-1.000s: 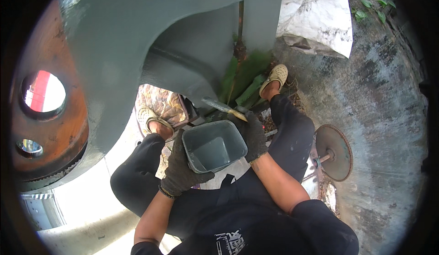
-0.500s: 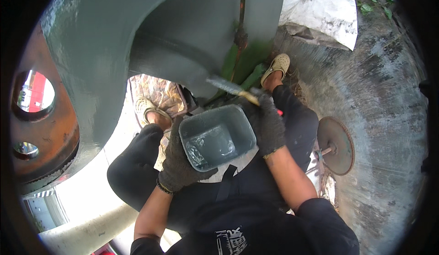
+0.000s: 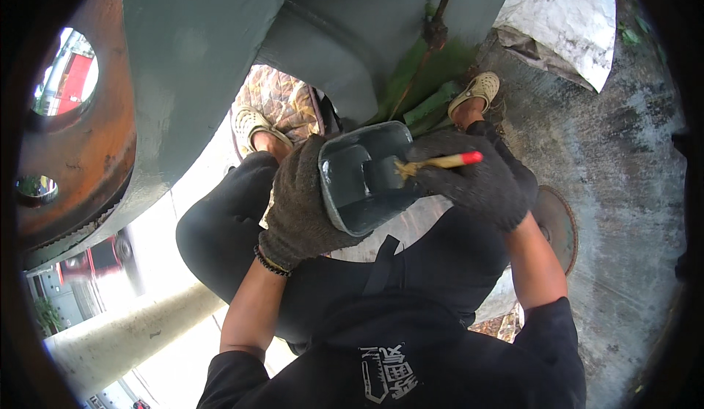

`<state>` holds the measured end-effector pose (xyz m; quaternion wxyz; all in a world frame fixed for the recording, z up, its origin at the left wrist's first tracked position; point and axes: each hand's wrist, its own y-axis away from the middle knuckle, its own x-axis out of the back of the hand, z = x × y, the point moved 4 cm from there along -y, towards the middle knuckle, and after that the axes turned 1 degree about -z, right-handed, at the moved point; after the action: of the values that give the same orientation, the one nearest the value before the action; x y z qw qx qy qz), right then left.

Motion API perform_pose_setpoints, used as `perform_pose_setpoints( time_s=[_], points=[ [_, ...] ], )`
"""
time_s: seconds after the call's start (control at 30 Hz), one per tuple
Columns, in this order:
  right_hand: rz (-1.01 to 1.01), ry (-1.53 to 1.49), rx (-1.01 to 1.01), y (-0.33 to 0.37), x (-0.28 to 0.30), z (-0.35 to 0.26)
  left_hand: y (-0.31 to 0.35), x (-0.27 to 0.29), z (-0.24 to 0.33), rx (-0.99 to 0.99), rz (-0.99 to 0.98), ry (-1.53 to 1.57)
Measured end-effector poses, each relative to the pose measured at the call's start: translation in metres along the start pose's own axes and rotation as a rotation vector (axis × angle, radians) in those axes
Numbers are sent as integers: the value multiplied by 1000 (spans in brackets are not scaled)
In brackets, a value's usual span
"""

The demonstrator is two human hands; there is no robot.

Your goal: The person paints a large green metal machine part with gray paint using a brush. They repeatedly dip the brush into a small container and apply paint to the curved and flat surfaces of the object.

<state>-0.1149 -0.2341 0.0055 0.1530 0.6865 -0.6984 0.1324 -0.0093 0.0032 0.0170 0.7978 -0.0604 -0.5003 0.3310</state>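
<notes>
My left hand [image 3: 297, 207], in a dark knit glove, is wrapped round the left side of a rectangular plastic tub [image 3: 334, 202]. The tub is tilted and holds dark grey-green paint [image 3: 350, 170]. In my gloved right hand [image 3: 477, 178] is a paintbrush [image 3: 440, 162] with a wooden, red-tipped handle. Its bristle end is down inside the tub, coated in paint and hard to tell from it. Both hands are in front of my body, above my lap.
A large grey-green painted metal structure [image 3: 198, 49] rises ahead, beside a rusty orange plate with round holes [image 3: 103, 141]. A white sheet [image 3: 561, 16] hangs at the far right over a weathered grey curved surface [image 3: 616, 211]. At right stands a rusty disc [image 3: 561, 225].
The paintbrush has gone from outside the tub, pointing up and left, to inside it. The tub is tipped more, and my view has shifted a little.
</notes>
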Motion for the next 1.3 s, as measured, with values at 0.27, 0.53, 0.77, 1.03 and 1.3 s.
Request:
perform_pose_setpoints(
  time_s=[0.27,0.53,0.77,1.03,1.3],
  points=[
    [-103,273,215,-20,-12,-31,20,-6,-16,54,-71,-164],
    [-261,174,332,-33,-5,-27,18,-15,-22,138,-80,-54],
    [300,-634,-253,-9,0,42,32,-13,-47,239,-3,128],
    [626,-918,246,-38,7,83,29,-13,-50,299,29,94],
    [1043,-141,504,-164,47,35,32,-7,-49,369,3,90]
  ],
)
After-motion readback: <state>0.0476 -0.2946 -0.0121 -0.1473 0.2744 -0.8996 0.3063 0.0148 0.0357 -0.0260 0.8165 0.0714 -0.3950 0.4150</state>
